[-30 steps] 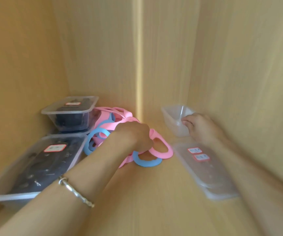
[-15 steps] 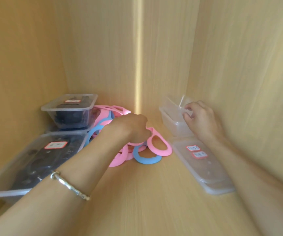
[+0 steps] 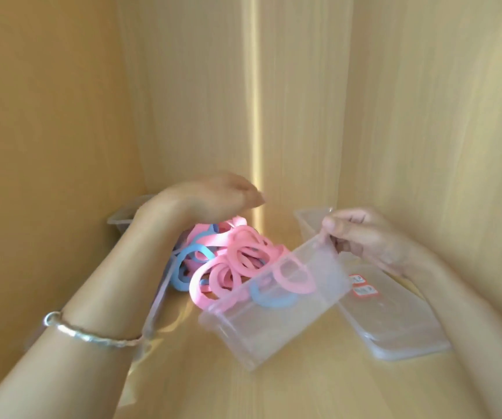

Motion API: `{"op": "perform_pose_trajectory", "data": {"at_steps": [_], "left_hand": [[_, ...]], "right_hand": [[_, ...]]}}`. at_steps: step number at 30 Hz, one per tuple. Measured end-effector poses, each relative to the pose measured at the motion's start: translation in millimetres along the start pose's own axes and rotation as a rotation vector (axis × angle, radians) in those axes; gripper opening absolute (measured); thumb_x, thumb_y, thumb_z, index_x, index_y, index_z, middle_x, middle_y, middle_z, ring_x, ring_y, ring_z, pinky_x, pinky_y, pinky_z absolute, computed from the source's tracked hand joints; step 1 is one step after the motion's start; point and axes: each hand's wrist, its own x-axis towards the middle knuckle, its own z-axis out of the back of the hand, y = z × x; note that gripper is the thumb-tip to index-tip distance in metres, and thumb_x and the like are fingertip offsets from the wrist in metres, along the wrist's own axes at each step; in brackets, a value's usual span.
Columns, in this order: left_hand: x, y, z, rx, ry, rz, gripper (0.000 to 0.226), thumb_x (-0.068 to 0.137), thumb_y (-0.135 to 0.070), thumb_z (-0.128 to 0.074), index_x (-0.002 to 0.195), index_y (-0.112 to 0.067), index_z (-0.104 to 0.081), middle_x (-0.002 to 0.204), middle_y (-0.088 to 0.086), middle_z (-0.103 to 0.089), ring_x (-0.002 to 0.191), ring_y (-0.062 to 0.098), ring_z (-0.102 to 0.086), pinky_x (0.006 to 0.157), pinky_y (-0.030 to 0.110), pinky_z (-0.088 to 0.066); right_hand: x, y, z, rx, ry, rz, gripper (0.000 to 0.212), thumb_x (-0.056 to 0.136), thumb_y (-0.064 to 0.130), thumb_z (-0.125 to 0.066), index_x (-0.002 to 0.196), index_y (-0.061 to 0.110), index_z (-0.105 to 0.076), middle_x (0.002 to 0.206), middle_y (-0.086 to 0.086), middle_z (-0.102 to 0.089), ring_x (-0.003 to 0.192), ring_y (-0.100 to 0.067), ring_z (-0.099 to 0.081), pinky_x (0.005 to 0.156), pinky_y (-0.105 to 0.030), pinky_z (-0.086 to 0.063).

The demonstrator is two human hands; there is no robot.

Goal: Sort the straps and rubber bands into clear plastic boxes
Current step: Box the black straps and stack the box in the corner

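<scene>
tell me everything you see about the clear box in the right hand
The clear plastic box is rectangular, open-topped, lidless, of thin translucent plastic with a flanged rim. It is tilted, with its far end raised, where the right hand pinches its rim. Pink and blue bands show blurred through its wall. Nothing plainly lies inside.

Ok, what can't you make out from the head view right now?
Head view:
- Left hand: motion-blurred, grip unclear.
- Left-side boxes: contents hidden behind the left forearm.
- Lid labels: too blurred to read.
- Clear box pinched by right hand: bands show through it, inside or behind unclear.
</scene>
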Motion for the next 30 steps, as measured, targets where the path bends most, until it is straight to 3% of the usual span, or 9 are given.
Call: {"op": "perform_pose_trajectory", "data": {"at_steps": [2,4,7,11,17,21,24,26,30], "left_hand": [[1.9,1.8,-10.8,0.196,0.336,0.092,0.046,0.096,-0.049,-0.045,0.136,-0.026,-0.051,0.143,-0.007,-0.047,0.126,0.016,-0.049,0.108,0.037,-0.037],[4.7,1.2,-19.9,0.221,0.517,0.17,0.043,0.093,-0.049,-0.052,0.128,-0.025,-0.056,0.129,-0.004,-0.058,0.114,0.015,-0.059,0.099,0.041,-0.047],[6.6,1.2,-23.4,0.202,0.574,0.161,0.045,0.087,-0.046,-0.063,0.126,-0.025,-0.056,0.111,-0.006,-0.064,0.105,0.013,-0.065,0.088,0.038,-0.053],[8.5,2.1,-28.9,0.274,0.606,0.116,0.041,0.09,-0.028,-0.063,0.13,-0.029,-0.054,0.088,-0.013,-0.06,0.098,0.013,-0.063,0.088,0.036,-0.054],[17.0,1.3,-50.5,0.251,0.645,0.077,0.029,0.091,-0.014,-0.06,0.119,-0.023,-0.06,0.088,0.0,-0.061,0.083,0.016,-0.061,0.069,0.028,-0.054],[21.8,-1.6,-53.5,0.201,0.55,-0.018,0.023,0.092,-0.012,-0.056,0.1,-0.031,-0.065,0.071,-0.005,-0.058,0.068,0.013,-0.057,0.062,0.024,-0.048],[24.8,-2.4,-56.3,0.212,0.54,-0.031,0.026,0.091,-0.016,-0.056,0.107,-0.034,-0.066,0.082,0.003,-0.062,0.068,0.02,-0.053,0.058,0.025,-0.044],[25.3,-4.6,-57.2,0.22,0.537,-0.031,0.027,0.092,-0.02,-0.057,0.115,-0.033,-0.064,0.082,-0.002,-0.061,0.063,0.015,-0.053,0.056,0.02,-0.043],[23.3,-8.4,-45.1,0.236,0.521,-0.024,0.036,0.093,-0.042,-0.055,0.126,-0.03,-0.059,0.115,-0.004,-0.059,0.095,0.016,-0.057,0.08,0.026,-0.048]], "right_hand": [[-2.0,-2.4,-0.7,0.033,0.232,-0.133,0.056,0.049,0.069,-0.082,0.066,0.016,-0.076,0.07,-0.004,-0.07,0.064,-0.014,-0.064,0.063,-0.022,-0.051],[-3.5,-3.3,-0.9,0.015,0.379,-0.222,0.05,0.05,0.063,-0.085,0.069,0.017,-0.077,0.074,-0.004,-0.07,0.067,-0.013,-0.065,0.066,-0.022,-0.051],[-3.7,-1.6,-2.8,-0.002,0.447,-0.286,0.044,0.049,0.056,-0.089,0.071,0.02,-0.077,0.084,-0.011,-0.066,0.074,-0.015,-0.064,0.071,-0.022,-0.051],[-5.5,2.5,-5.3,0.056,0.521,-0.335,0.046,0.06,0.056,-0.084,0.086,0.019,-0.079,0.088,-0.003,-0.074,0.071,-0.014,-0.069,0.069,-0.023,-0.053],[-5.9,2.7,-8.2,0.027,0.442,-0.354,0.034,0.067,0.052,-0.079,0.083,0.021,-0.079,0.091,-0.006,-0.075,0.05,-0.011,-0.063,0.053,-0.018,-0.049],[6.7,3.2,-10.4,-0.148,0.168,-0.33,0.016,0.087,0.033,-0.069,0.081,0.019,-0.075,0.079,-0.002,-0.072,0.051,-0.013,-0.056,0.052,-0.018,-0.044],[34.0,3.3,-10.1,-0.441,0.073,-0.375,0.014,0.093,0.024,-0.061,0.086,0.017,-0.071,0.08,0.005,-0.071,0.06,-0.013,-0.06,0.056,-0.022,-0.047],[57.4,2.2,-8.7,-0.544,0.086,-0.453,0.014,0.093,0.024,-0.06,0.086,0.015,-0.068,0.083,0.002,-0.069,0.06,-0.013,-0.062,0.054,-0.023,-0.048],[97.9,-10.9,-12.2,-0.558,0.045,-0.647,0.019,0.094,0.023,-0.062,0.097,0.005,-0.059,0.099,-0.011,-0.061,0.057,-0.018,-0.063,0.048,-0.024,-0.052]]}}
